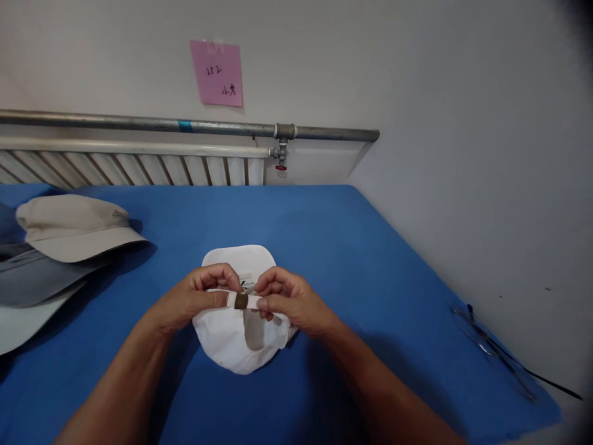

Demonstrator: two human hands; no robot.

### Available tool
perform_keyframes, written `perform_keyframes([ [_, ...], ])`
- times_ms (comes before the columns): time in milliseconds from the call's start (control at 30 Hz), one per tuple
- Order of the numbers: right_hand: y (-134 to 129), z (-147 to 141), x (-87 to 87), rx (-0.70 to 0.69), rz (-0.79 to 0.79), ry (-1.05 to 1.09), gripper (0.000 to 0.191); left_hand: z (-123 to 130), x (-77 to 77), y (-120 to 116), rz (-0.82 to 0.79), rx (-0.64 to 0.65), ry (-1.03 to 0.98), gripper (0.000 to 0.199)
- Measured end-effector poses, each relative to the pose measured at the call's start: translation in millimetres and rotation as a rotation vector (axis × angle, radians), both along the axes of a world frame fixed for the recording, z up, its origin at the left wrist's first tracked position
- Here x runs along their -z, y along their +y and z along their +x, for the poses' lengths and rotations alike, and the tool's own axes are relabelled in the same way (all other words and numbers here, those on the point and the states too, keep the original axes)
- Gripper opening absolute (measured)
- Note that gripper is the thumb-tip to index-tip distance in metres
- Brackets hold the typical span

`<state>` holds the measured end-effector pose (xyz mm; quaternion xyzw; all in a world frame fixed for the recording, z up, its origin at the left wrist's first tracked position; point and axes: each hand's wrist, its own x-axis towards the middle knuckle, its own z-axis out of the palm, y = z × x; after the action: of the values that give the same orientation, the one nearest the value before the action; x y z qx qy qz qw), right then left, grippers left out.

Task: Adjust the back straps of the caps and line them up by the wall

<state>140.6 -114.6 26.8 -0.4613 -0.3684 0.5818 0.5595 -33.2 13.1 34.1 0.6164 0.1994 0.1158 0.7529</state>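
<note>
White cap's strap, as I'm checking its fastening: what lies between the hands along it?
In the head view, a brown clasp sits on the white strap.

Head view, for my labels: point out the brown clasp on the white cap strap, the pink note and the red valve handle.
Brown clasp (241, 301), head view: middle of its front.
Pink note (217, 75), head view: middle of the paper.
Red valve handle (280, 167), head view: its middle.
</note>
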Motion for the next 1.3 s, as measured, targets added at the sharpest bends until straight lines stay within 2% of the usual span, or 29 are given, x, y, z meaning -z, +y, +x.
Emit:
perform_keyframes([
  [100,-1,-2,-1.3,-0.017,0.03,-0.029,0.02,0,-1.5,-2,0.007,0.019,0.02,0.017],
  [300,-4,1,-3.2,0.017,0.018,-0.068,0.024,1,-1.7,-2,-0.004,-0.023,0.022,0.02],
  [467,-5,0,-4.8,-0.012,0.046,-0.084,0.023,3,-4.4,-7,-0.001,0.006,0.047,0.022],
  [633,-8,4,-10.1,-0.025,0.028,-0.159,0.022,2,-6.2,-6,0.007,-0.05,0.035,0.022],
  [800,-8,3,-9.6,-0.056,0.027,-0.163,0.021,2,-3.6,-6,0.056,0.009,0.027,0.021],
  [1000,-12,-2,-14.5,0.031,0.174,-0.399,0.021,2,-3.1,-6,0.105,0.0,0.017,0.022],
  [1133,-14,-10,-15.5,0.013,0.285,-0.62,0.017,4,-4.3,-9,0.076,0.048,0.035,0.025],
  [1300,-15,-10,-13.7,0.064,0.354,-0.697,0.02,-3,-9.3,-3,0.083,0.02,0.041,0.018],
])
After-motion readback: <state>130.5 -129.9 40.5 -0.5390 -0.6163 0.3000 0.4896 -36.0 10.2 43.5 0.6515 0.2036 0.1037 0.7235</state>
